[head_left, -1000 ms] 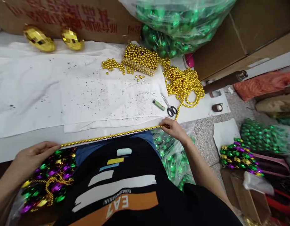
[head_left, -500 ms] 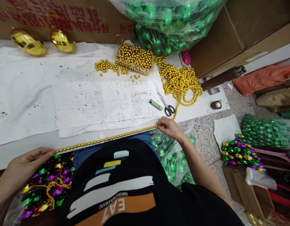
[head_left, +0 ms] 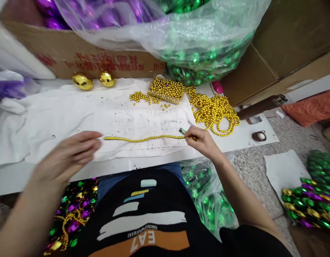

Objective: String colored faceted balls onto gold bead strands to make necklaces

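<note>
- Gold bead strand (head_left: 136, 141) spans the space between the two hands, over the white cloth (head_left: 60, 125), curving slightly along its length
- Right hand (head_left: 201, 141) has thumb and fingers pinched around the strand's right portion, beside the partly hidden green lighter (head_left: 182, 131)
- Left hand (head_left: 71, 153) is blurred, fingertips near the strand's left end; I cannot tell whether they grip it
- Light and limp, by the look of it: likely to bend freely and droop wherever unsupported
- Round, shiny beads are probably slick and may roll under a loose touch; a firm pinch near each end seems surer than holding mid-length, though hard tugging might snap it
</note>
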{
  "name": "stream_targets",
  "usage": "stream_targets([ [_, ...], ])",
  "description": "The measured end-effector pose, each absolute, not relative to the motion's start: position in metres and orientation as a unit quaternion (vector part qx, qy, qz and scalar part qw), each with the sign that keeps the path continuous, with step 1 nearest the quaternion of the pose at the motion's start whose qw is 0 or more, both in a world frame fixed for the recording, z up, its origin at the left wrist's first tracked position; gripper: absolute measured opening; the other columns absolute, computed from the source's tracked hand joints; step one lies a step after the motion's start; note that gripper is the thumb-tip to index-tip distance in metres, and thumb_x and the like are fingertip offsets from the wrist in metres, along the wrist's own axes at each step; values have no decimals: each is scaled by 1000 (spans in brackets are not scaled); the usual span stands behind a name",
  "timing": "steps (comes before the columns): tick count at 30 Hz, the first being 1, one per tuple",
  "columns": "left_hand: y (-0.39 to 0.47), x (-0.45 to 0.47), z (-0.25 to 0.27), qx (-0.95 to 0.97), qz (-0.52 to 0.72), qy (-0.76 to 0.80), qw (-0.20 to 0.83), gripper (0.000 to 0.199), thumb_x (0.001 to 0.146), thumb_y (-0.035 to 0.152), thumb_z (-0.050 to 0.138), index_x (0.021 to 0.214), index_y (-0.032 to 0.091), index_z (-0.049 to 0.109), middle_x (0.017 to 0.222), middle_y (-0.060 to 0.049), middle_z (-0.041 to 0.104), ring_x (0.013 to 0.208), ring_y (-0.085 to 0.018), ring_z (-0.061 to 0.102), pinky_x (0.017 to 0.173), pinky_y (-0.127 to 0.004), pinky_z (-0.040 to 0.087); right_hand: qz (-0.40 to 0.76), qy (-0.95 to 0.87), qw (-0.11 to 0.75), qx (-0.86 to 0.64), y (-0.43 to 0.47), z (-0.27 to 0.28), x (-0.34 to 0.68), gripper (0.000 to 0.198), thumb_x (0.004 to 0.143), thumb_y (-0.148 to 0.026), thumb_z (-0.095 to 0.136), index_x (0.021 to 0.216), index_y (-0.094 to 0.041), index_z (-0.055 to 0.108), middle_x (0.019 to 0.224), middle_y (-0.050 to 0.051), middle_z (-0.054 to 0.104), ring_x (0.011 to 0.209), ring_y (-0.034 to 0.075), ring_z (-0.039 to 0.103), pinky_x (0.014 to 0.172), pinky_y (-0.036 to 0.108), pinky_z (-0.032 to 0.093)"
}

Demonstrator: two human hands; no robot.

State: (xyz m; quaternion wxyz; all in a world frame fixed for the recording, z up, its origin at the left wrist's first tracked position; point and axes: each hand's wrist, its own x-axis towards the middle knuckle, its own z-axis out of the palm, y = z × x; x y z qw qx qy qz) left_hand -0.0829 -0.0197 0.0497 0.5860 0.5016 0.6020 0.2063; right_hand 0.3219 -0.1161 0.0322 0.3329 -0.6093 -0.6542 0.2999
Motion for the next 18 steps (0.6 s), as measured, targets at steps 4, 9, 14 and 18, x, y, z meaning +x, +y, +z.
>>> stream_targets([
  [4,-14,34,42,494,198,403,745,45,68,37,73,108,17,71,107,-11,73,49,-2,22,45,-24,13,290,-718,306,-554,-91,42,286,15,75,-6,52,72,-19,59,73,0,56,69,13,52,65,25,37],
  [9,-10,100,21,580,171,306,735,40,76,42,70,102,11,69,68,-1,64,51,-6,40,49,-23,28,203,-746,288,-565,-80,40,273,13,80,-9,53,76,-19,60,75,0,54,67,12,51,62,24,33],
  [14,-11,86,42,762,71,282,578,24,85,35,59,76,15,69,62,1,61,60,-11,51,60,-25,35,162,-778,260,-549,-100,37,266,11,83,-12,52,77,-20,56,75,0,51,67,12,51,59,24,31],
  [18,-14,65,54,844,-1,261,469,27,87,33,56,67,17,65,62,1,60,62,-12,51,61,-27,31,150,-802,246,-524,-119,37,262,13,85,-12,50,75,-20,52,74,0,50,64,12,48,57,25,30],
])
